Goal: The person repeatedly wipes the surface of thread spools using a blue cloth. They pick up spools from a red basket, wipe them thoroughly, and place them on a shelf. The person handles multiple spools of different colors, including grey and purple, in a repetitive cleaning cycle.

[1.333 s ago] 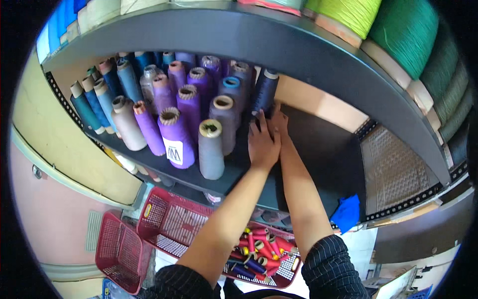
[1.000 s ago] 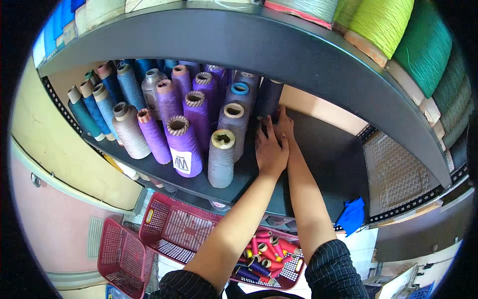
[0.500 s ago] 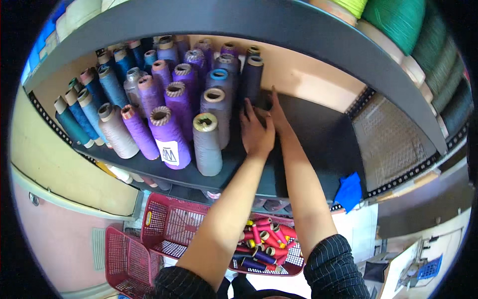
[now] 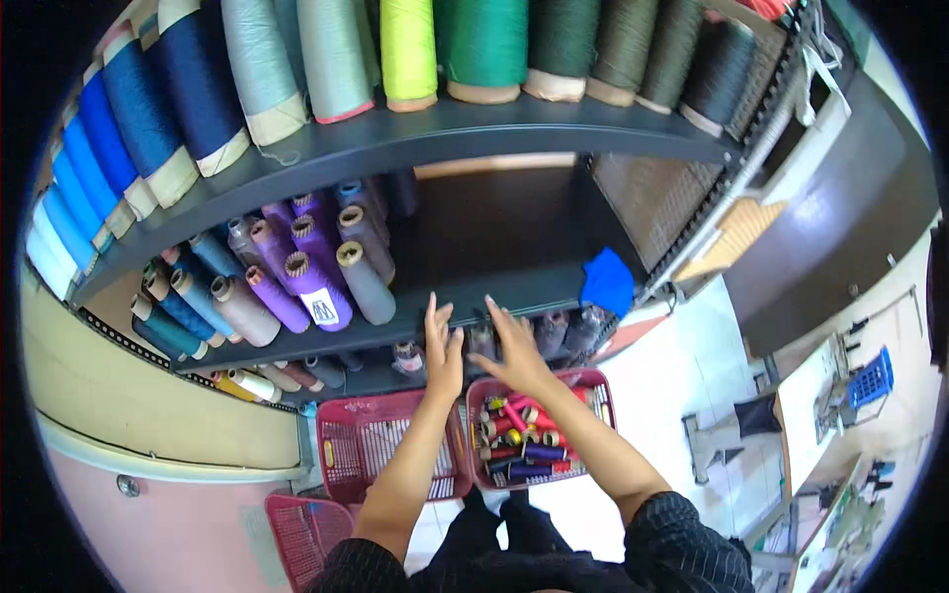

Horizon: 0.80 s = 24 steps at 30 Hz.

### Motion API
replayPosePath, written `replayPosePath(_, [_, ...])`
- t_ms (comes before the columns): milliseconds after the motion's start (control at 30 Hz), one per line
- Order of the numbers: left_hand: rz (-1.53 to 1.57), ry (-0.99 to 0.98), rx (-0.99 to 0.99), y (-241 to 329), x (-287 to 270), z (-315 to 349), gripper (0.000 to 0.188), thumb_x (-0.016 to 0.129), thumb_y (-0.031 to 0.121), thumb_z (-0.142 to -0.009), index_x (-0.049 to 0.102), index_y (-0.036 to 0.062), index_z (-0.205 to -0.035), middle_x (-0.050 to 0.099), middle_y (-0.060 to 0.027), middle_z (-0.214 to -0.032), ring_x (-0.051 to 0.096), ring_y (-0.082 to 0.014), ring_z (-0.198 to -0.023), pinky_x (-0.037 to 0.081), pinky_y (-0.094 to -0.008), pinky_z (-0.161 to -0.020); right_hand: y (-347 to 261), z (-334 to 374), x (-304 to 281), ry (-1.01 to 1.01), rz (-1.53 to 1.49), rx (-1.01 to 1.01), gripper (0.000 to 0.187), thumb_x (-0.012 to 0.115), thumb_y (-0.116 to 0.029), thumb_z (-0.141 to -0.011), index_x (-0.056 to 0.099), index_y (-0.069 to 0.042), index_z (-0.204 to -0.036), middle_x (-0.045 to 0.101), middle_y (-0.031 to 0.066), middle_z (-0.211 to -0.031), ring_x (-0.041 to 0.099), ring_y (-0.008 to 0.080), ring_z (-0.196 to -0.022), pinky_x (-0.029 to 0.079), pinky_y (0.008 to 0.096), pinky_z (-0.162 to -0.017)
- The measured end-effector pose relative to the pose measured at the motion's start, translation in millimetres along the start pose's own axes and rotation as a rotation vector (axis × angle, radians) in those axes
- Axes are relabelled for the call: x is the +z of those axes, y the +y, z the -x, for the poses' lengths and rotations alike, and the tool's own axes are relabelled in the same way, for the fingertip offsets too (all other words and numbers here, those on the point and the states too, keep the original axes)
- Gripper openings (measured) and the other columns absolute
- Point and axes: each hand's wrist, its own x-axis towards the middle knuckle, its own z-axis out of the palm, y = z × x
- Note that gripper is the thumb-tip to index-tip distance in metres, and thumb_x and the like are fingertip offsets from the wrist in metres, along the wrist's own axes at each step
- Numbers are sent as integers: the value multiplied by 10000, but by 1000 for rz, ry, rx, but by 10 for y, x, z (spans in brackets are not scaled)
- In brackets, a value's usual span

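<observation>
My left hand [image 4: 442, 348] is in front of the middle shelf's edge, its fingers stretched out and nothing in them. Beside it my right hand [image 4: 511, 346] is held with fingers spread, also bare. Both hover over the gap between the shelf [image 4: 494, 287] and the baskets. Left of them on that shelf stand cones of thread, grouped by colour. Nearest is a grey thread cone [image 4: 366, 287]; next to it stands a purple thread cone [image 4: 318, 296] with a white label. Dark thread cones [image 4: 398, 193] stand farther back.
Below my right hand is a red basket [image 4: 605, 395] of small red and dark thread spools [image 4: 529, 425]. Other red baskets [image 4: 341, 410] stand left. A blue cloth [image 4: 607, 282] hangs over the shelf's right end. Large thread cones [image 4: 484, 49] line the upper shelf.
Both hands have drawn back from the dark cones on the shelf toward me and moved apart. The view has shifted, showing more of the upper shelf and the right side.
</observation>
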Motion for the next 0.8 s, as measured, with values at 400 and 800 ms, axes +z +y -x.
replayPosePath(400, [-65, -109, -604, -82, -1099, 2028, 683, 516, 263, -937, 179, 113, -1511, 497, -106, -1219, 553, -187, -1023, 434, -299, -929, 577, 3513, -663, 302, 97, 718, 975, 777, -225, -769, 154, -53, -1499, 569, 248, -1204, 558, 382, -1067, 446, 422, -927])
replayPosePath(800, [-229, -209, -600, -429, -334, 2406, 675, 462, 210, -936, 132, 125, -1518, 514, -90, -1142, 511, -131, -877, 441, -256, -789, 1300, 4137, -604, 259, -17, 749, 966, 770, -290, -764, 183, -63, -1497, 577, 277, -1188, 545, 397, -1121, 418, 445, -966])
